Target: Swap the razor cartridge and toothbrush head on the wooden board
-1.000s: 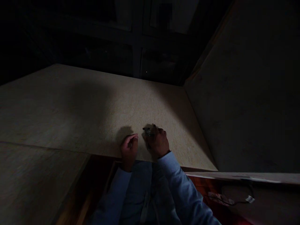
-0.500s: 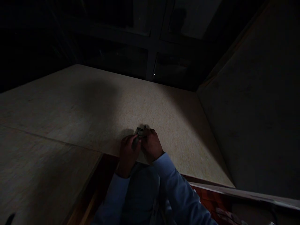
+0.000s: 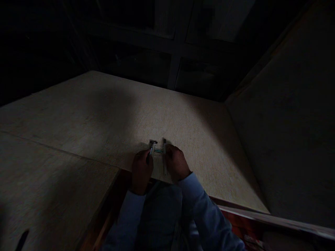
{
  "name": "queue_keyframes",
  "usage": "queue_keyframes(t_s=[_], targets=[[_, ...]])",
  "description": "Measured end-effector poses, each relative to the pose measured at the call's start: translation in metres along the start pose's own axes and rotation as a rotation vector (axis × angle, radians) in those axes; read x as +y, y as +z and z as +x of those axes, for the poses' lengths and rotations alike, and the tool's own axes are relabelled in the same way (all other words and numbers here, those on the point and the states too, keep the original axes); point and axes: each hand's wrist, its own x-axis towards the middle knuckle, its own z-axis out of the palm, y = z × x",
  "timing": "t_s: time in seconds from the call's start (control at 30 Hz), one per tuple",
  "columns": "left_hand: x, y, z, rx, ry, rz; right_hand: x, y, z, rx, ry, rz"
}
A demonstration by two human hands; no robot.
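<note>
Head view: the left hand point(image 3: 142, 171) is holding a dark-and-silver T-shaped razor point(image 3: 151, 148) in a narrow grip above the pale bench point(image 3: 204, 146); the right hand point(image 3: 179, 164) is pinching a slim pale rod point(image 3: 165, 166) (a small clear, green-striped piece point(image 3: 158, 151) is sitting between).

The surface point(image 3: 167, 111) is beige with fine tan mottling. The sleeves point(image 3: 193, 190) are blue, the trousers point(image 3: 161, 209) darker blue. The razor point(image 3: 151, 147) is silvery and dark.

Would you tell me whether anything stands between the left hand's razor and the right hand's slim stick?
Yes, a small, clear, striped item sits in the narrow gap between the razor and the slim stick.
</note>
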Motion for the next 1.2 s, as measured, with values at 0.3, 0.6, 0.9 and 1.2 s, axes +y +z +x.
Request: queue_keyframes(t_s=[0.3,0.6,0.9,1.2], targets=[[-0.004,0.009,-0.005,0.122,0.038,0.085,0.017,0.013,-0.014,0.047,-0.078,0.030],[0.000,0.014,-0.011,0.173,0.124,0.209,0.044,0.025,-0.032,0.193,-0.288,0.153],[-0.004,0.016,-0.011,0.179,0.089,0.257,0.046,0.030,-0.033,0.218,-0.456,0.085],[-0.008,0.013,-0.009,0.154,0.074,0.189,0.056,-0.004,-0.057,0.298,-0.525,0.109]])
